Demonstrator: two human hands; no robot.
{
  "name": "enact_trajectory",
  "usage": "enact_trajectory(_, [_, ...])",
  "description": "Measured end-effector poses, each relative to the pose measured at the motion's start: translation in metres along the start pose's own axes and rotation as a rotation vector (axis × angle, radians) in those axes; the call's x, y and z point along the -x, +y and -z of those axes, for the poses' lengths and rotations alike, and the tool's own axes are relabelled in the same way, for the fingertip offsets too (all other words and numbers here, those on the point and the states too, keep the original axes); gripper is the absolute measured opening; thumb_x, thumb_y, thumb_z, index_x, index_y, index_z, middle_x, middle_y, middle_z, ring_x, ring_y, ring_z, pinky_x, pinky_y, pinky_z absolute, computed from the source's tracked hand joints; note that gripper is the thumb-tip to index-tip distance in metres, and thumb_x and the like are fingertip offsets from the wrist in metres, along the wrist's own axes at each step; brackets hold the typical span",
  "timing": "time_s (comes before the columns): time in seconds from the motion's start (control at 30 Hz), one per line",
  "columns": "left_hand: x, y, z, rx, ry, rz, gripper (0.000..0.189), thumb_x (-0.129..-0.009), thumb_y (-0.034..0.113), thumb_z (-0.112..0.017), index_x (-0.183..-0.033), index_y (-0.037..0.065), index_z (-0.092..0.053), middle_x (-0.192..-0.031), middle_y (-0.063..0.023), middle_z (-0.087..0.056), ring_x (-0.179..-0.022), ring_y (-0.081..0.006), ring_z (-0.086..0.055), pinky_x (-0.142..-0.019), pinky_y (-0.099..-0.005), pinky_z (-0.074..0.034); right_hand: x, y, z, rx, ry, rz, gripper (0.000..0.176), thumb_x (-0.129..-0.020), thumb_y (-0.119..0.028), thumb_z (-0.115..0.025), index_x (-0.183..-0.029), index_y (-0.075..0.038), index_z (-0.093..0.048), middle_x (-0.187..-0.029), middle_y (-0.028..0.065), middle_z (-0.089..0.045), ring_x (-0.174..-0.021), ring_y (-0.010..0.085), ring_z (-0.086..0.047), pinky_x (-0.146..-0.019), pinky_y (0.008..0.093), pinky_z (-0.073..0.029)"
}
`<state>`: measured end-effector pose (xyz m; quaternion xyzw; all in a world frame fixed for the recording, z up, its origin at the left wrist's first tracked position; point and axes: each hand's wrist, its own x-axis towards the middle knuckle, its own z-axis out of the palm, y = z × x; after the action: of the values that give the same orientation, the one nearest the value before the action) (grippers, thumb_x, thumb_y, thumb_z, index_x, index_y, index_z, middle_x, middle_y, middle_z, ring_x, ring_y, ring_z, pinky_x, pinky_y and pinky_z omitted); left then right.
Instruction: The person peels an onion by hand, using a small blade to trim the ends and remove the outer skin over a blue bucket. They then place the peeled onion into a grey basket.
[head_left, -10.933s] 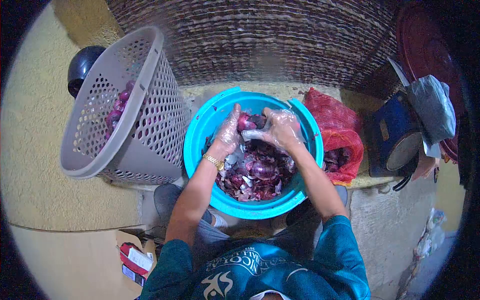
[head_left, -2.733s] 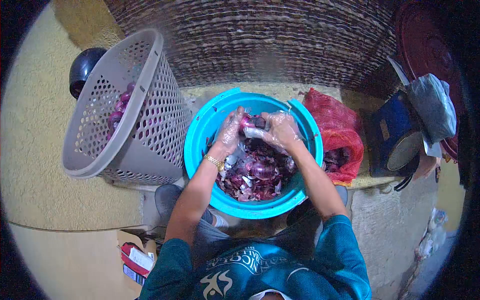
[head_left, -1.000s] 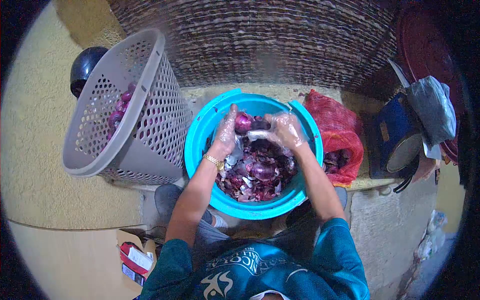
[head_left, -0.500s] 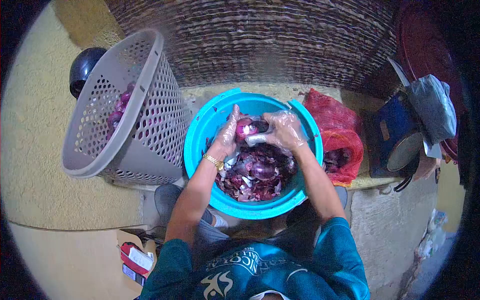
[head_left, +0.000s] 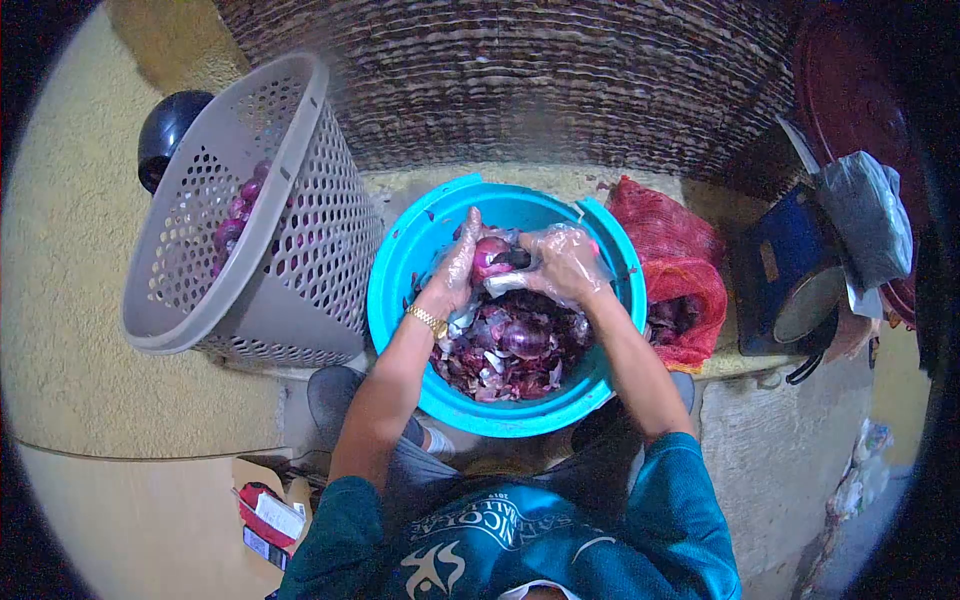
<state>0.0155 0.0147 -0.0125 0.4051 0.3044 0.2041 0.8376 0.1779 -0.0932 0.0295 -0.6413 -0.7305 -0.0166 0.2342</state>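
A red onion [head_left: 490, 258], shiny and purple, is in my left hand [head_left: 457, 268], above a turquoise tub [head_left: 390, 345]. That hand wears a clear plastic glove, with a gold watch [head_left: 427, 320] at the wrist. My right hand [head_left: 563, 262], also gloved, is closed at the onion's right side; its thumb looks wrapped in white. Something dark lies between its fingers and the onion, and a small pink bit shows behind its knuckles; I cannot make out what it grips. Below, onion skins [head_left: 480, 375] fill the tub's bottom, with another whole red onion [head_left: 527, 338] among them.
A tilted grey perforated basket [head_left: 320, 230] on the left contains several red onions [head_left: 232, 232]. To the right lie a red mesh sack [head_left: 665, 225] with onions inside and a blue scale [head_left: 785, 260] with a plastic bag. A dark round helmet-like object [head_left: 168, 140] sits behind the basket.
The right hand has shifted slightly and turned at the onion, and a pink bit now shows behind its knuckles. The left hand keeps hold of the onion in nearly the same place.
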Motion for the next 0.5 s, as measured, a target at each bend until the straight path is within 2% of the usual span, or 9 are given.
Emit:
enact_trajectory(0.1, [-0.002,-0.001,0.001,0.003,-0.083,-0.016,0.076,-0.088,0.071,-0.041,-0.125,0.006,-0.055,-0.121,-0.0104,-0.062,-0.11,-0.0228,-0.061,-0.098,-0.0393,-0.049,-0.001,0.002,-0.004,0.028,-0.022,-0.004,0.053,-0.073,-0.059,-0.069,-0.084,-0.007,-0.064,-0.074,0.0192,-0.064,-0.076,0.0391,-0.064,-0.067,0.0497,-0.048])
enact_trajectory(0.2, [0.008,0.005,-0.009,-0.04,-0.029,0.015,0.074,-0.089,0.071,-0.04,-0.124,0.008,-0.056,-0.121,-0.0089,-0.063,-0.109,-0.0217,-0.061,-0.096,-0.0383,-0.05,-0.001,0.0,-0.003,0.029,-0.03,-0.012,0.052,-0.076,-0.059,-0.066,-0.083,-0.008,-0.065,-0.072,0.0198,-0.063,-0.074,0.0392,-0.064,-0.066,0.0501,-0.047])
enact_trajectory(0.27, [0.017,0.011,-0.02,-0.037,0.027,0.007,0.078,-0.089,0.073,-0.037,-0.115,0.004,-0.063,-0.11,-0.0095,-0.066,-0.101,-0.0195,-0.063,-0.093,-0.0357,-0.048,-0.001,-0.001,-0.001,0.015,-0.031,-0.018,0.051,-0.077,-0.059,-0.064,-0.082,-0.008,-0.065,-0.07,0.02,-0.063,-0.073,0.0392,-0.063,-0.066,0.0501,-0.047])
enact_trajectory(0.37, [0.015,0.01,-0.019,-0.036,0.076,0.009,0.078,-0.09,0.073,-0.036,-0.115,0.004,-0.064,-0.11,-0.0099,-0.066,-0.101,-0.02,-0.063,-0.092,-0.0361,-0.049,-0.003,0.001,-0.002,0.019,-0.095,-0.025,0.05,-0.08,-0.059,-0.061,-0.081,-0.009,-0.066,-0.069,0.0195,-0.063,-0.071,0.039,-0.063,-0.066,0.0498,-0.048])
enact_trajectory(0.43, [0.013,0.009,-0.017,-0.032,0.056,0.0,0.078,-0.09,0.073,-0.036,-0.115,0.004,-0.063,-0.11,-0.0101,-0.067,-0.1,-0.0203,-0.064,-0.091,-0.0364,-0.049,-0.006,0.002,-0.002,0.086,-0.239,-0.066,0.059,-0.081,-0.067,-0.055,-0.094,-0.013,-0.073,-0.075,0.0192,-0.067,-0.075,0.0367,-0.067,-0.07,0.0486,-0.051])
enact_trajectory(0.5, [0.009,0.007,-0.012,-0.028,0.038,-0.01,0.078,-0.09,0.073,-0.036,-0.115,0.004,-0.063,-0.109,-0.0103,-0.067,-0.1,-0.0206,-0.064,-0.09,-0.0366,-0.05,-0.006,0.003,-0.004,0.086,-0.261,-0.05,0.058,-0.082,-0.066,-0.054,-0.092,-0.012,-0.072,-0.075,0.0186,-0.067,-0.074,0.0365,-0.067,-0.07,0.0486,-0.051])
